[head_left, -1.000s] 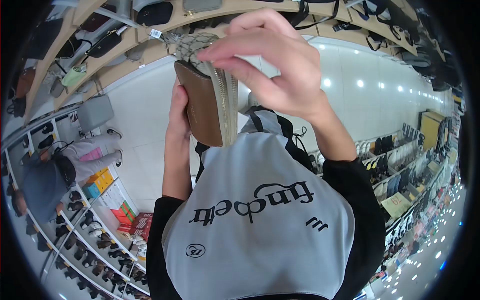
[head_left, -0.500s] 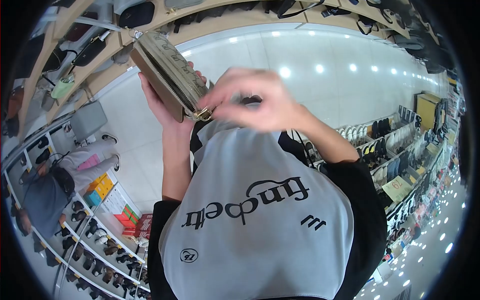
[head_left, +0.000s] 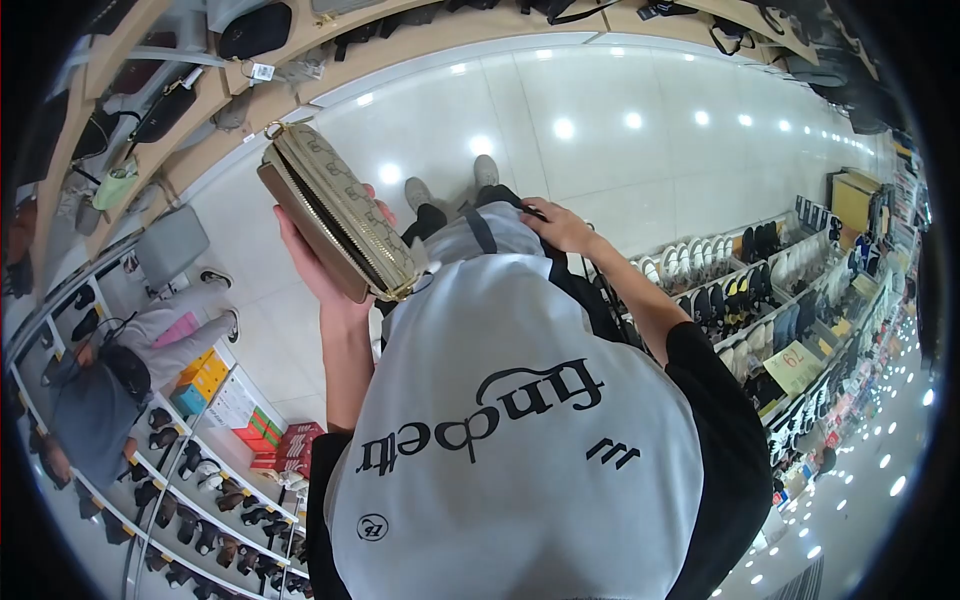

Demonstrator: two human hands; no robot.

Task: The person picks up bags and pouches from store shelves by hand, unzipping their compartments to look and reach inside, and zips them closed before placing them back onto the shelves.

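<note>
My left hand (head_left: 318, 255) is wrapped around a zip wallet (head_left: 340, 215), held tilted out in front of my left side. Its front is beige with a printed pattern and its back is plain brown. Gold zip teeth run along its top, with a dark gap beside them. A gold ring shows at its far end. My right hand (head_left: 565, 228) is by my right hip, fingers curled in at dark cloth or a strap; what they grip, if anything, is hidden.
Shelves of bags (head_left: 255, 32) curve along the far and left sides. A person (head_left: 100, 390) is at left, near shoe shelves (head_left: 200, 520) and stacked boxes (head_left: 225, 405). Racks of shoes (head_left: 735, 290) stand to the right. A grey stool (head_left: 172, 245) is at left.
My right hand has left the wallet's zip end and moved down to my right hip. The wallet, still in my left hand, has shifted slightly lower. My feet now show.
</note>
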